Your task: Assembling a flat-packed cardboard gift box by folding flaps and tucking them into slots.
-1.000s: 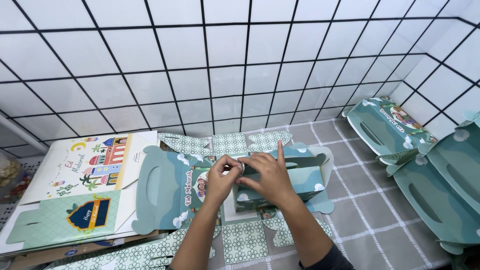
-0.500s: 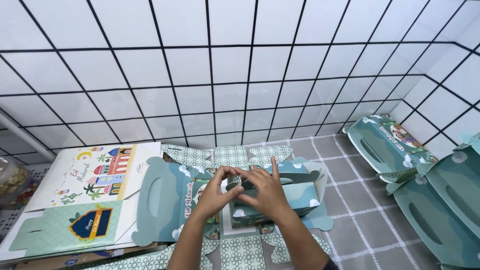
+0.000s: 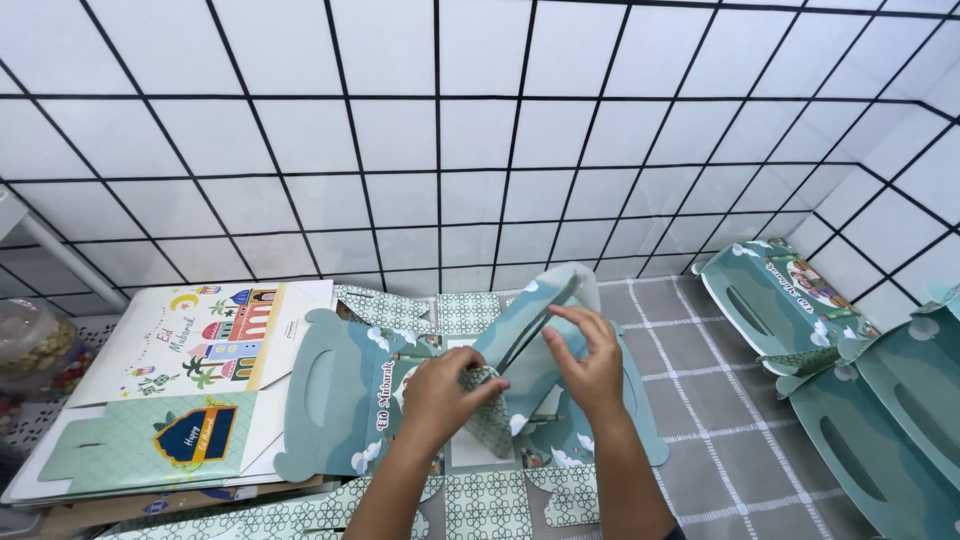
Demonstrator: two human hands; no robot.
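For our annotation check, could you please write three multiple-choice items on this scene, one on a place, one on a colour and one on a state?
1. Where do the flat printed card sheets lie?
A. left of the hands
B. on the wall
C. right of the hands

2. What main colour is the gift box blank in the hands?
A. red
B. teal
C. black

3. How is that blank's raised panel?
A. lying flat
C. torn off
B. lifted up between both hands

Answers:
1 A, the stack sits at the left edge of the tiled counter.
2 B, its card is teal with white clouds.
3 B, the left hand and right hand pinch the upturned panel.
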